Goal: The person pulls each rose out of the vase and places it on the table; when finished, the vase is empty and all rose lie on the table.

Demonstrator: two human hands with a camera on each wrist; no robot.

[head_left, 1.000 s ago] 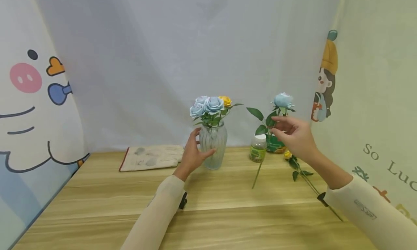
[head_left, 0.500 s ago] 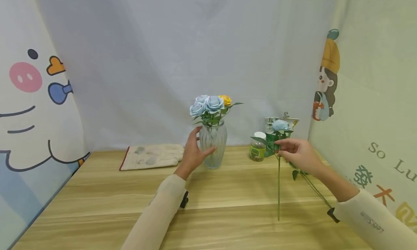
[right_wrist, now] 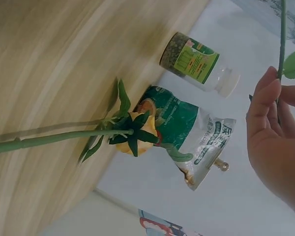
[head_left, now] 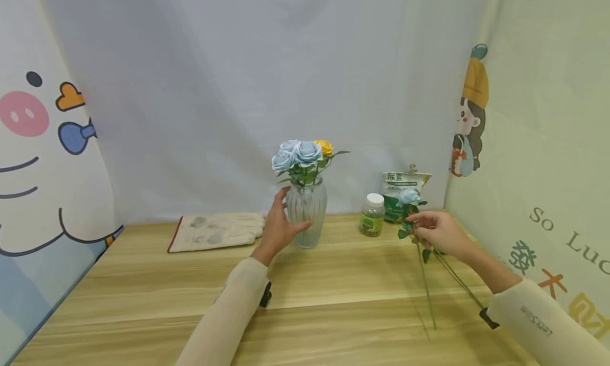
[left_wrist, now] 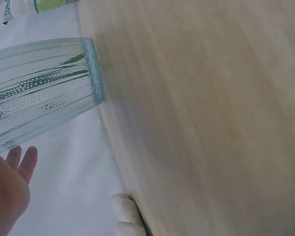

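In the head view a ribbed glass vase stands upright, holding several blue roses and a yellow rose. My left hand grips the vase from the left, thumb across its front and fingers toward the back. The left wrist view has the lower vase with part of that hand beside it. At the right, my right hand pinches a blue rose by its leafy stem, bloom up and the stem's lower end slanting down over the table. The right wrist view shows the fingers on the green stem.
Behind the held rose stand a clipped green-and-white bag and a white-capped jar. A yellow rose with a long stem lies on the table near my right hand. Cream gloves lie at the back left.
My right hand has come down with the blue rose, uncovering the bag, and its stem now slants to the lower right. The left hand stays on the vase.
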